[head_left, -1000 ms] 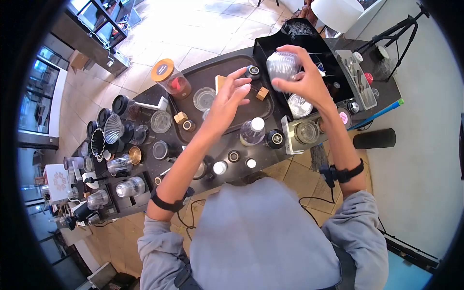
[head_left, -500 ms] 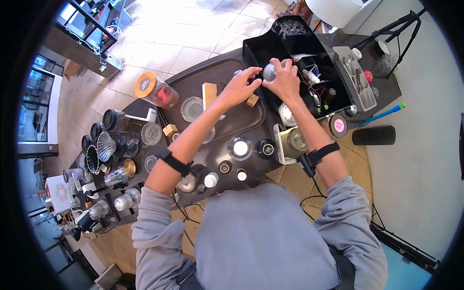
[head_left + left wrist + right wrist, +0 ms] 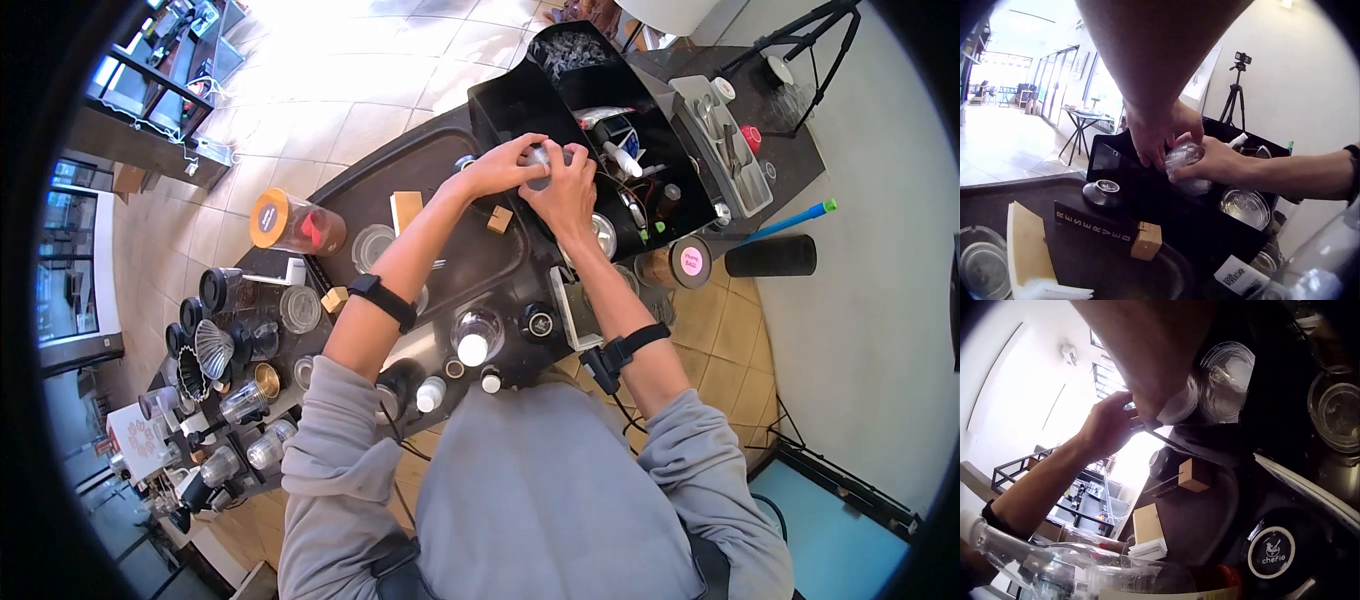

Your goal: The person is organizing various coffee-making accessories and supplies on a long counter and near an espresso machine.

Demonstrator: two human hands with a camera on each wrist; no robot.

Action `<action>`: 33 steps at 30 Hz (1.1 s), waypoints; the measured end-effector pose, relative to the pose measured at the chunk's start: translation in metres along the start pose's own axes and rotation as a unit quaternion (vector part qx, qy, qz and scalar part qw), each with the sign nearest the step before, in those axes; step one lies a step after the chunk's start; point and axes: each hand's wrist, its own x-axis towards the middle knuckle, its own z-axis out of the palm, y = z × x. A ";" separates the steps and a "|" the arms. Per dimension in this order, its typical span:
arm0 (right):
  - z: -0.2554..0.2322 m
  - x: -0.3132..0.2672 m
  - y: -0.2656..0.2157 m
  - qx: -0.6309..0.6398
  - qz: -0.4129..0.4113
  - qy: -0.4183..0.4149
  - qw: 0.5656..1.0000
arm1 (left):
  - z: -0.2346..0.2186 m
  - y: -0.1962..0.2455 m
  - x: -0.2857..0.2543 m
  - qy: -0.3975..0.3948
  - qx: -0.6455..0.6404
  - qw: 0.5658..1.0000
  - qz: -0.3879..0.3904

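Observation:
Both hands meet over the black compartment box (image 3: 503, 96) at the right end of the table. Between them is a ribbed clear plastic stack (image 3: 1184, 155), round like nested lids. My right hand (image 3: 566, 196) grips it from the right, thumb and fingers spread round its side. At its other side, the fingers of my left hand (image 3: 503, 168) bend against the ribbed plastic. In the right wrist view the left hand (image 3: 1109, 422) shows beside the box, partly hidden by the right hand. A round clear container (image 3: 1245, 209) sits close below the right forearm.
Left of the box lies a dark tray (image 3: 440, 160) with a wooden block (image 3: 499, 220) carrying a RESERVED sign and an upturned black bowl (image 3: 1102, 194). A clear bottle (image 3: 477, 333) and a black cup (image 3: 540, 322) stand nearer the body. A cutlery holder (image 3: 740, 165) flanks the box.
The right hand has lowered the clear stack from above the box into its left compartment. The left hand has moved right from over the tray and joined it at the stack.

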 end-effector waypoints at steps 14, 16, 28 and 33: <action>0.002 -0.005 0.003 0.034 0.006 0.007 0.999 | -0.015 -0.001 0.037 -0.111 0.089 0.990 0.004; 0.002 -0.007 0.005 0.055 -0.006 0.015 0.998 | -0.014 -0.003 0.037 -0.106 0.091 0.990 0.001; -0.011 -0.017 0.005 0.031 -0.034 0.008 0.999 | -0.016 -0.004 0.044 -0.123 0.032 0.991 -0.046; -0.035 -0.033 0.010 0.064 -0.045 0.027 0.997 | -0.017 -0.006 0.052 -0.122 0.064 0.989 -0.058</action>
